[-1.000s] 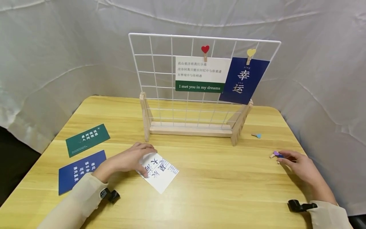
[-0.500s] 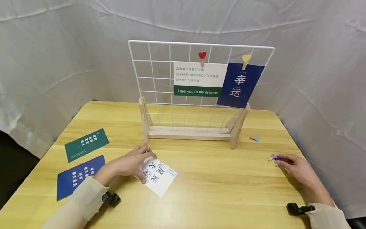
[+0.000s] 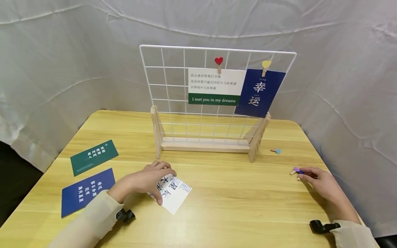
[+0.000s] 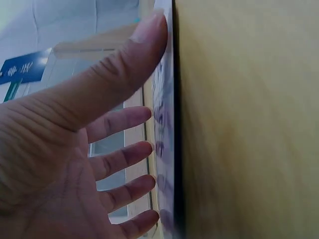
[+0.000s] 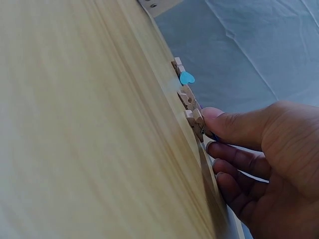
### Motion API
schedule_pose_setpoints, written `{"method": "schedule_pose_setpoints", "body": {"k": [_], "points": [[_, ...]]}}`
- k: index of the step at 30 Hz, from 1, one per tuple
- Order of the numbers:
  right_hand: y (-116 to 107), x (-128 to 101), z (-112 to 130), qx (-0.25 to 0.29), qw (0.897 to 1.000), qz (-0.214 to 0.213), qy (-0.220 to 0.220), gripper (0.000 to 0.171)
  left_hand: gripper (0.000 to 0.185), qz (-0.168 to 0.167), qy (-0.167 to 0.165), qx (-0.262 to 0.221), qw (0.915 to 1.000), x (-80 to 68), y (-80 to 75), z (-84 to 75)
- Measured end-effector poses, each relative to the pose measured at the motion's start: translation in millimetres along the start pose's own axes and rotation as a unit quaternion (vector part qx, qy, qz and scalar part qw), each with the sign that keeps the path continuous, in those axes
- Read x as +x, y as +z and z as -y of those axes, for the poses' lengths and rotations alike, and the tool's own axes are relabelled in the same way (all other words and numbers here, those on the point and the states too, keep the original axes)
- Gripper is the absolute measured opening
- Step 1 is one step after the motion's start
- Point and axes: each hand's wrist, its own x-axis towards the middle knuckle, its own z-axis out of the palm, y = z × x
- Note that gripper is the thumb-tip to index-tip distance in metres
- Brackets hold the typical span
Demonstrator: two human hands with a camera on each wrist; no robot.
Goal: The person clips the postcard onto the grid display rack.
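Two risks: my left hand point(image 3: 145, 181) only presses flat fingers on the white card point(image 3: 173, 193), so it could slide. My right hand point(image 3: 321, 182) pinches the purple-heart clothespin point(image 3: 297, 171) by its tip; it might flip.

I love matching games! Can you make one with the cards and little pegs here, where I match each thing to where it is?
Things:
1. white card with blue writing
2. small wooden peg with a purple heart
3. dark blue card with white characters
4. small wooden peg with a blue heart

Places:
A. clipped on the white wire grid
B. under the left hand
C. alone on the wooden table
D. at the right hand

Pairs: 1-B, 2-D, 3-A, 4-C
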Motion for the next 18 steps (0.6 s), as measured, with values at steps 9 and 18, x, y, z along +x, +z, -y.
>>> {"method": "schedule_pose_setpoints", "body": {"k": [9,18], "points": [[1.2,1.6,-1.0,-0.007,1.0,-0.004,-0.001,0.046,0.084,0.003,-0.014,-0.006,0.9999,2.9,0.9,-7.9],[3.8,-0.3,-1.9,0.004,1.0,-0.022,0.002,0.042,0.085,-0.001,0.004,-0.001,1.0,2.0,1.1,-7.1]]}}
